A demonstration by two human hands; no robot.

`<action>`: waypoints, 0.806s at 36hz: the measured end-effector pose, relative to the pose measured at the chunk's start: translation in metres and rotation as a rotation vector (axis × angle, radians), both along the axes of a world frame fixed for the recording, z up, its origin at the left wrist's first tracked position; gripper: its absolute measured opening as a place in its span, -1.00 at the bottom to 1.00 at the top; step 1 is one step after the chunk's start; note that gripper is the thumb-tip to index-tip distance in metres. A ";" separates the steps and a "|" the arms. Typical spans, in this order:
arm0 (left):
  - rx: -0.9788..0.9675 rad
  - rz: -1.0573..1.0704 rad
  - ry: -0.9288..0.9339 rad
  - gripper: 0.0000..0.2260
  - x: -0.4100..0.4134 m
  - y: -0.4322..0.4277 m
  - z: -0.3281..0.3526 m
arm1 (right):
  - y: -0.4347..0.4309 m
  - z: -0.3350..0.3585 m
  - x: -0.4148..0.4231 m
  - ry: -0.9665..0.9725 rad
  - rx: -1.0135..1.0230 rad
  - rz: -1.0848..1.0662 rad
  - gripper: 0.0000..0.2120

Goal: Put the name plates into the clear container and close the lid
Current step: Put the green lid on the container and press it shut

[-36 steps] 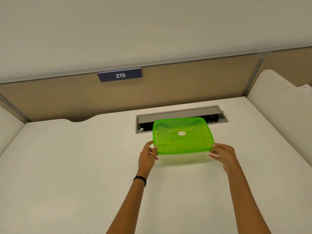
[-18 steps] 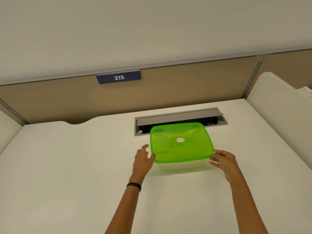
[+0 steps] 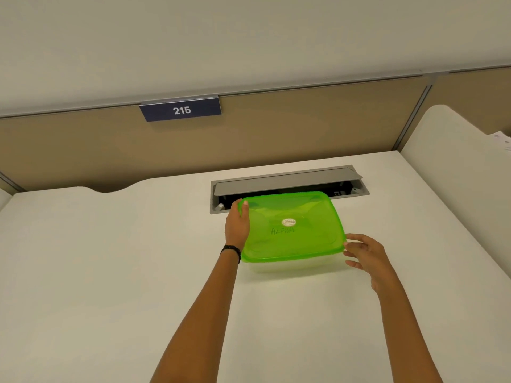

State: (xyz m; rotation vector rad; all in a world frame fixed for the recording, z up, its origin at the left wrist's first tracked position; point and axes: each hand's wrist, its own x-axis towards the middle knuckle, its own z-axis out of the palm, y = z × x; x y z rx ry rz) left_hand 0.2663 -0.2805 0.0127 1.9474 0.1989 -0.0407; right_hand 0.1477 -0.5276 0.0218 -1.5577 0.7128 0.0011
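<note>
Lid (image 3: 293, 228) on container (image 3: 293, 268) | L hand (image 3: 236, 228) grips far-L corner | R hand (image 3: 365, 255) pinches near-R corner

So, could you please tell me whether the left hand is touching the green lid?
Touching. The head view shows the left hand with a digit hooked over the far left corner of the green lid.

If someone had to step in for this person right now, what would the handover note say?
Left hand: grips the far-left corner of the green lid, thumb over the rim.
Right hand: pinches the lid's near-right corner.
Things: the lid sits on the clear container on the white desk; name plate 215 hangs on the partition.
Done: nothing visible; no plate shows inside.
Left: lift the lid, put the plates in, close it.
</note>
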 end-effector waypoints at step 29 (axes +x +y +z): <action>-0.185 0.166 0.048 -0.71 0.009 0.005 -0.004 | 0.034 -0.014 0.100 -0.292 -1.024 0.415 -0.62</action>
